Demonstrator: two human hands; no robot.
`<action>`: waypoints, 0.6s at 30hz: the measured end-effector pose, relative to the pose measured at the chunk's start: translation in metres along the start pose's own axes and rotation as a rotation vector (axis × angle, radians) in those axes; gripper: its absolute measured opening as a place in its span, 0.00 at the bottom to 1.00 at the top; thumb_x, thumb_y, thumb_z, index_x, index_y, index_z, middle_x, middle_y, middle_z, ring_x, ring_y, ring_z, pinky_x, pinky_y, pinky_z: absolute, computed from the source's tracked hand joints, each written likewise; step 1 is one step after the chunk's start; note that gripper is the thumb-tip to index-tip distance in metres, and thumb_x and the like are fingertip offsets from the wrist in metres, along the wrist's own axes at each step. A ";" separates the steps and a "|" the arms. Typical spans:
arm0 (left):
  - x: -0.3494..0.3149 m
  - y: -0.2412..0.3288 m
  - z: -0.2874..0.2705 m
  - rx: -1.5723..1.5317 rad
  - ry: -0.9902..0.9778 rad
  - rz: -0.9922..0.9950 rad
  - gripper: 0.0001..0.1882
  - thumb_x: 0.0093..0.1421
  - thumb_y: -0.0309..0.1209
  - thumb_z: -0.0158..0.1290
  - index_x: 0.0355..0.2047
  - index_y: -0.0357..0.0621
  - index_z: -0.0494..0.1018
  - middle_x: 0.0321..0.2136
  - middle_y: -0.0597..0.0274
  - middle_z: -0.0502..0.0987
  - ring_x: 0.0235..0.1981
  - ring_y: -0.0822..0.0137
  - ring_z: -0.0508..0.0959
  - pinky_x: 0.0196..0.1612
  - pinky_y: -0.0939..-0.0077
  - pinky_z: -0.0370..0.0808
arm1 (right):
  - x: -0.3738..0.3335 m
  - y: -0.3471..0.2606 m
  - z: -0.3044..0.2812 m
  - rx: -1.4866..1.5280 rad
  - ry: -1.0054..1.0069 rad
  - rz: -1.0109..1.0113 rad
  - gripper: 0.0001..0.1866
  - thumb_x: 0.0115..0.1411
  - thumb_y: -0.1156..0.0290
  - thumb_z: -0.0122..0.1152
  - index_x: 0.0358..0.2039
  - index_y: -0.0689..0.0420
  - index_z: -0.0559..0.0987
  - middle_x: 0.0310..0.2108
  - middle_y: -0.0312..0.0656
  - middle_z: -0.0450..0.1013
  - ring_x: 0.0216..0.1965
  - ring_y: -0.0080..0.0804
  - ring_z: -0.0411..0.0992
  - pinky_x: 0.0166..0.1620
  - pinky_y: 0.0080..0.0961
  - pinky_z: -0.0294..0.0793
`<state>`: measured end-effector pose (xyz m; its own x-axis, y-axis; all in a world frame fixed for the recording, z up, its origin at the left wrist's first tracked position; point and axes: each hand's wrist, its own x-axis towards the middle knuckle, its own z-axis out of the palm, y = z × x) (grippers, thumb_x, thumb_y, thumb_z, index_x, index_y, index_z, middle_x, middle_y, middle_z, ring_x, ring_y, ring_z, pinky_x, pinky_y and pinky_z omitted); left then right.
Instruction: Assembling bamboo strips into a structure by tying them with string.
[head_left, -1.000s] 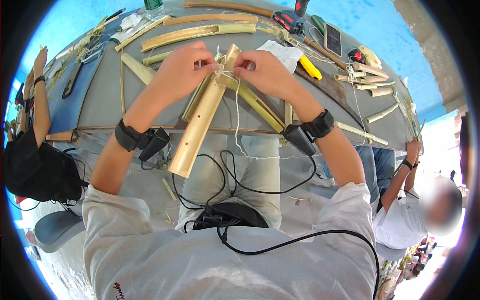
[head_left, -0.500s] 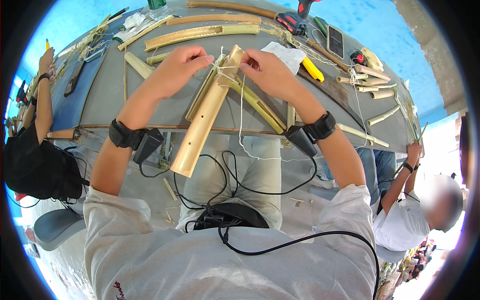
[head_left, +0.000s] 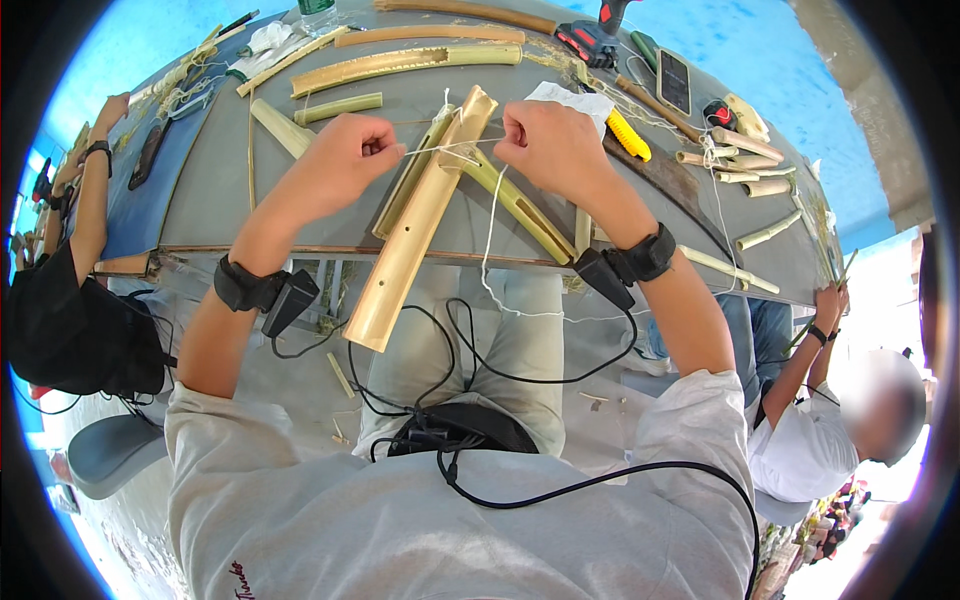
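A long split bamboo piece (head_left: 408,245) slants over the near table edge, its hollow side up and its lower end above my lap. White string (head_left: 488,235) is wrapped round its upper part and stretches to both sides. My left hand (head_left: 352,160) is closed on one stretch of it, left of the bamboo. On the right, my right hand (head_left: 550,145) pinches the other stretch, and a loose tail hangs from there toward my knees. Two narrower bamboo pieces, one on the left (head_left: 402,195) and a slotted one on the right (head_left: 525,212), meet the long piece near the string.
Behind lie a notched bamboo half (head_left: 400,65), a cordless drill (head_left: 590,40) and a phone (head_left: 673,80). A yellow-handled tool (head_left: 628,135) and short bamboo pieces (head_left: 745,150) are at right. People work at left (head_left: 85,300) and right (head_left: 810,440). Black cables (head_left: 600,470) cross my lap.
My hands have drawn apart, the left one down and left, the right one slightly right. The string between them now runs tauter across the bamboo.
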<state>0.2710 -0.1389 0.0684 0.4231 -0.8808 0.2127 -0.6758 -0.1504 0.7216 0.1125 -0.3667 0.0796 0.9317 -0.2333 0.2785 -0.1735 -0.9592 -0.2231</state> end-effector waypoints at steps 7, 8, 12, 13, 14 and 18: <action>-0.004 0.019 -0.003 0.216 0.016 0.002 0.16 0.63 0.34 0.56 0.27 0.35 0.68 0.18 0.63 0.68 0.21 0.64 0.64 0.27 0.67 0.65 | -0.013 -0.002 -0.017 0.015 0.001 -0.005 0.10 0.56 0.63 0.60 0.29 0.56 0.78 0.27 0.43 0.77 0.31 0.42 0.76 0.37 0.37 0.74; -0.010 0.026 0.000 0.139 0.153 0.094 0.14 0.63 0.34 0.56 0.28 0.36 0.68 0.21 0.63 0.67 0.24 0.66 0.65 0.30 0.68 0.65 | -0.020 -0.002 -0.020 0.308 -0.022 -0.017 0.09 0.58 0.64 0.59 0.28 0.57 0.76 0.27 0.43 0.76 0.30 0.38 0.75 0.37 0.34 0.74; -0.051 0.058 0.012 0.143 0.198 0.038 0.13 0.59 0.34 0.60 0.31 0.40 0.69 0.29 0.61 0.69 0.32 0.65 0.69 0.38 0.70 0.67 | -0.058 -0.012 -0.030 0.865 -0.154 0.037 0.05 0.66 0.71 0.52 0.36 0.60 0.71 0.27 0.39 0.73 0.30 0.24 0.71 0.37 0.23 0.71; -0.058 0.063 0.016 0.221 0.106 -0.093 0.14 0.56 0.35 0.62 0.30 0.39 0.69 0.30 0.60 0.69 0.34 0.62 0.70 0.40 0.69 0.67 | -0.068 -0.018 -0.031 0.995 -0.167 0.079 0.05 0.67 0.74 0.50 0.40 0.60 0.69 0.28 0.37 0.73 0.31 0.22 0.71 0.39 0.21 0.71; -0.062 0.067 0.020 0.293 0.021 -0.201 0.15 0.52 0.35 0.64 0.29 0.39 0.69 0.32 0.59 0.69 0.36 0.60 0.70 0.41 0.68 0.67 | -0.081 -0.026 -0.030 1.000 -0.162 0.061 0.05 0.67 0.74 0.50 0.40 0.60 0.69 0.28 0.37 0.73 0.31 0.22 0.71 0.39 0.21 0.71; -0.064 0.070 0.039 0.343 0.164 0.076 0.15 0.47 0.32 0.65 0.27 0.39 0.70 0.30 0.59 0.69 0.37 0.56 0.69 0.43 0.65 0.67 | -0.125 -0.056 -0.031 1.069 -0.238 0.060 0.13 0.66 0.77 0.51 0.49 0.58 0.63 0.28 0.37 0.73 0.32 0.23 0.71 0.39 0.23 0.70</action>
<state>0.1730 -0.1101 0.0797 0.4363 -0.8160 0.3793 -0.8597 -0.2535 0.4436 -0.0043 -0.2891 0.0861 0.9887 -0.1279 0.0779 0.0383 -0.2867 -0.9573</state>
